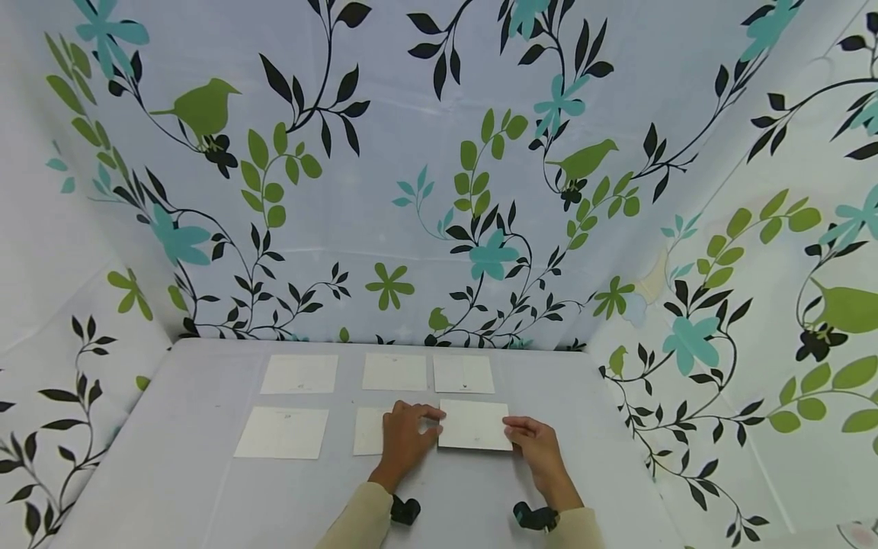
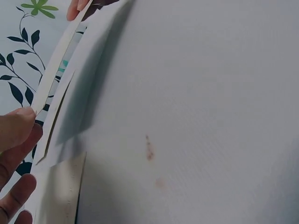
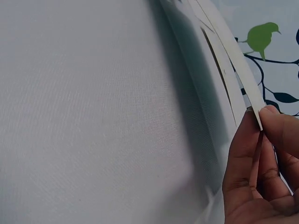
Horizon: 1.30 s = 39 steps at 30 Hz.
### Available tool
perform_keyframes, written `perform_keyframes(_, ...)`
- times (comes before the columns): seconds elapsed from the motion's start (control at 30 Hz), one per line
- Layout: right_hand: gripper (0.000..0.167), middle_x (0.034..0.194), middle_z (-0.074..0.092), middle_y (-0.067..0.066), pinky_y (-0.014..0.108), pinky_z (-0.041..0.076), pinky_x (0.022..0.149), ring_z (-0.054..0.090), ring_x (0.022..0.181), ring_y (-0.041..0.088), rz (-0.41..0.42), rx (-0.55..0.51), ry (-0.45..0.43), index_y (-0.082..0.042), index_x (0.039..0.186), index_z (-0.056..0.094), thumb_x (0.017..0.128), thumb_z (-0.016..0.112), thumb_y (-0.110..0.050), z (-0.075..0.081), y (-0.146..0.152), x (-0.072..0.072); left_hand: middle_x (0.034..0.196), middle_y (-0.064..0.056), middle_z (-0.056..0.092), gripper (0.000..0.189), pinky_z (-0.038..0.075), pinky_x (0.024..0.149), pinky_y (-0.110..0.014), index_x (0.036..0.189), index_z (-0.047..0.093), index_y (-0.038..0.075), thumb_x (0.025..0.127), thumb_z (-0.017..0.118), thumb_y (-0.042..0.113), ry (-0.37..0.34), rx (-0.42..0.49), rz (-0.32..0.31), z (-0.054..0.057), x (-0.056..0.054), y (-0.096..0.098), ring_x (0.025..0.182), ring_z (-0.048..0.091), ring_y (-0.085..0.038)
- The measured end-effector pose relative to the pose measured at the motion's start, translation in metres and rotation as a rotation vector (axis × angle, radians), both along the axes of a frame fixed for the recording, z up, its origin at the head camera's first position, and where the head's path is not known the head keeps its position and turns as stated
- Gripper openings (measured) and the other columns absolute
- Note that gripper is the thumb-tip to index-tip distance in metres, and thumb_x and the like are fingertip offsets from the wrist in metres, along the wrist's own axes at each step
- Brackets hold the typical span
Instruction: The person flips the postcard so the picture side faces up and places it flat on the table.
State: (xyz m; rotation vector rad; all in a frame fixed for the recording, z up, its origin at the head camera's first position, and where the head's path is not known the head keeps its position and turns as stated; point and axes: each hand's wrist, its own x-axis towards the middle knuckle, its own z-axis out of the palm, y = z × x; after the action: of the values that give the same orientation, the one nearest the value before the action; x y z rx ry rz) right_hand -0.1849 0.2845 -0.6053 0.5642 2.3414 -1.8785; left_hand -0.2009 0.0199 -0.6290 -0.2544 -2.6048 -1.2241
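A white card (image 1: 473,425) is held up off the table between both hands. My left hand (image 1: 408,438) pinches its left edge with thumb and fingertips. On the opposite edge my right hand (image 1: 539,451) has a thumb-and-finger pinch, which the right wrist view shows closely on the card's corner (image 3: 256,109). Seen from the left wrist, the card (image 2: 51,70) appears nearly edge-on, above the table surface with a shadow below. Another white card (image 1: 367,431) lies on the table, partly hidden behind my left hand.
Three white cards form a back row: left (image 1: 299,374), middle (image 1: 394,372) and right (image 1: 463,374). One more card (image 1: 282,432) lies front left. All rest on a pale grey cloth-covered table (image 1: 171,473). A leaf-and-bird patterned curtain (image 1: 411,191) hangs behind and at the sides.
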Motion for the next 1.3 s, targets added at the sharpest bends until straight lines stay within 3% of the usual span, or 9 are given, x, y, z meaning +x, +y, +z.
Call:
perform_keyframes(0.2, 0.023, 0.104, 0.079, 0.007, 0.029, 0.056, 0.077, 0.069, 0.09, 0.016, 0.003, -0.004, 0.008, -0.004, 0.12, 0.075, 0.097, 0.075, -0.009, 0.004, 0.002, -0.001, 0.1, 0.008, 0.082, 0.017, 0.034, 0.084, -0.04, 0.102, 0.084, 0.023, 0.088, 0.086, 0.013, -0.007, 0.034, 0.005, 0.009, 0.002, -0.001, 0.096, 0.058, -0.017)
perform_keyframes(0.53, 0.024, 0.106, 0.08, 0.005, 0.031, 0.056, 0.079, 0.07, 0.091, 0.017, 0.044, 0.011, 0.007, -0.005, 0.122, 0.075, 0.098, 0.074, -0.009, 0.008, 0.004, 0.0, 0.094, 0.01, 0.082, 0.022, 0.037, 0.085, -0.04, 0.102, 0.085, 0.024, 0.086, 0.086, 0.009, 0.021, 0.044, 0.036, 0.011, 0.003, -0.003, 0.093, 0.059, -0.016)
perform_keyframes(0.8, 0.022, 0.111, 0.08, 0.007, 0.031, 0.059, 0.078, 0.074, 0.092, 0.018, 0.06, -0.018, -0.003, -0.004, 0.123, 0.075, 0.104, 0.066, -0.009, 0.011, 0.007, -0.001, 0.094, 0.009, 0.081, 0.02, 0.042, 0.09, -0.043, 0.103, 0.086, 0.024, 0.087, 0.086, 0.011, -0.022, 0.084, 0.055, 0.02, 0.006, -0.005, 0.096, 0.06, -0.016)
perform_keyframes(1.07, 0.023, 0.116, 0.08, 0.008, 0.032, 0.06, 0.081, 0.073, 0.101, 0.023, 0.063, -0.01, 0.015, -0.004, 0.122, 0.077, 0.103, 0.063, -0.003, 0.011, 0.008, 0.001, 0.093, 0.012, 0.08, 0.016, 0.043, 0.088, -0.04, 0.102, 0.086, 0.026, 0.09, 0.085, 0.016, -0.051, 0.106, 0.061, 0.021, 0.005, -0.006, 0.096, 0.06, -0.017)
perform_keyframes(1.3, 0.025, 0.117, 0.08, 0.013, 0.032, 0.06, 0.081, 0.073, 0.104, 0.028, 0.078, -0.024, 0.064, -0.002, 0.124, 0.075, 0.101, 0.068, -0.003, 0.013, 0.008, 0.003, 0.088, 0.013, 0.078, 0.012, 0.044, 0.085, -0.037, 0.1, 0.085, 0.027, 0.092, 0.083, 0.019, -0.05, 0.146, 0.05, 0.023, 0.005, -0.006, 0.096, 0.062, -0.02)
